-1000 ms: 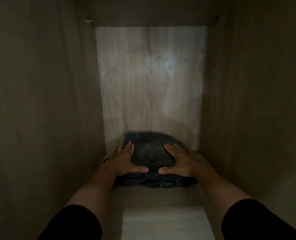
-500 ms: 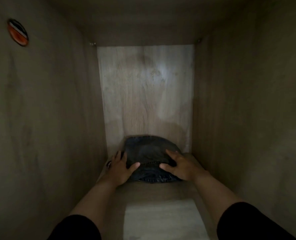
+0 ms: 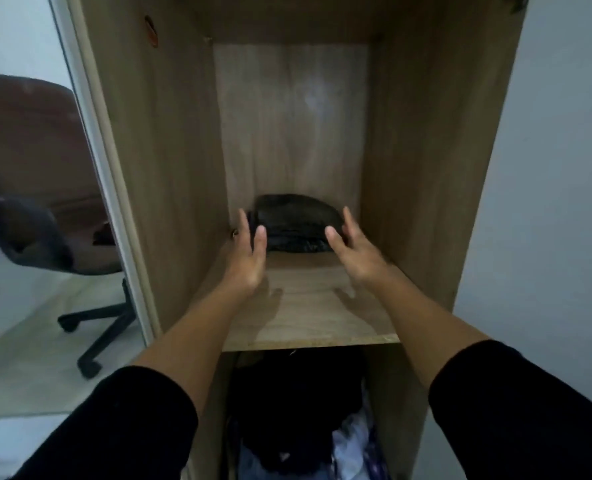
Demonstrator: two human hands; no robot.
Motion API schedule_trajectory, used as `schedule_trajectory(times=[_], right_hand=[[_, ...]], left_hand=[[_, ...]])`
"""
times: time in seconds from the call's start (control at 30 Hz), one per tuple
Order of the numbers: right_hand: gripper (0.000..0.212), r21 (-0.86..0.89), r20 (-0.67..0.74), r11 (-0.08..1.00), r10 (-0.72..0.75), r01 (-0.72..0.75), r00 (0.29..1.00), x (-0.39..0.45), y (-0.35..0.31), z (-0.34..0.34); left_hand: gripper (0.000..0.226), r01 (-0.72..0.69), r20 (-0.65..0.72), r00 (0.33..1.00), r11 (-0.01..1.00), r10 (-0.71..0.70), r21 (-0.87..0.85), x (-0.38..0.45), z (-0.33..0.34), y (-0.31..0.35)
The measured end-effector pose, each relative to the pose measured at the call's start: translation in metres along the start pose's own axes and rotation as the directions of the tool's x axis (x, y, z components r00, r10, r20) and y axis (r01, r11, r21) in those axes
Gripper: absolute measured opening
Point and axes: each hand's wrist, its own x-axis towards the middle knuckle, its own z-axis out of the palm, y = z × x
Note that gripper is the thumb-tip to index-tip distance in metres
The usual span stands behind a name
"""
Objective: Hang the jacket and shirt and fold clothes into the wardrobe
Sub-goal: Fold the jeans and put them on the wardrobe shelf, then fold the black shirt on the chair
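Dark folded denim garment (image 3: pixel 296 221) now sits at the back of the wooden wardrobe shelf (image 3: pixel 308 317), and my left hand (image 3: pixel 249 252) and right hand (image 3: pixel 351 251) have lifted off it, fingers straight and loosely spread, holding nothing. I judge this piece stowed; other clothes wait in the compartment below.

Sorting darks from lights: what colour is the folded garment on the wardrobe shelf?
Dark, near black, in the head view: the folded dark garment.
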Motion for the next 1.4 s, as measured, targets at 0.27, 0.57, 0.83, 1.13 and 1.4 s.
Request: schedule_trajectory(times=[0.27, 0.57, 0.83, 1.13, 1.4], right_hand=[[0.063, 0.182, 0.064, 0.951, 0.240, -0.248, 0.969, -0.078, -0.098, -0.024], [0.054, 0.277, 0.108, 0.898, 0.326, -0.343, 0.939, -0.204, -0.262, -0.077], [0.051, 0.241, 0.279, 0.936, 0.185, -0.255, 0.942, -0.265, -0.367, -0.096], [0.049, 0.208, 0.626, 0.961, 0.013, -0.183, 0.780, -0.389, -0.429, -0.024], [0.045, 0.195, 0.876, 0.979, -0.148, -0.057, 0.459, -0.520, -0.514, 0.078]], left_hand=[[0.104, 0.166, 0.069, 0.986, 0.936, -0.152, -0.312, -0.071, -0.028, 0.098], [0.049, 0.353, 0.028, 0.927, 0.844, -0.374, -0.403, -0.170, -0.146, 0.239], [0.058, 0.349, -0.187, 0.883, 0.870, -0.430, -0.349, -0.239, -0.256, 0.321], [0.050, 0.550, -0.499, 0.529, 0.725, -0.686, -0.415, -0.450, -0.351, 0.328], [0.052, 0.539, -0.699, 0.154, 0.652, -0.699, -0.533, -0.627, -0.458, 0.325]])
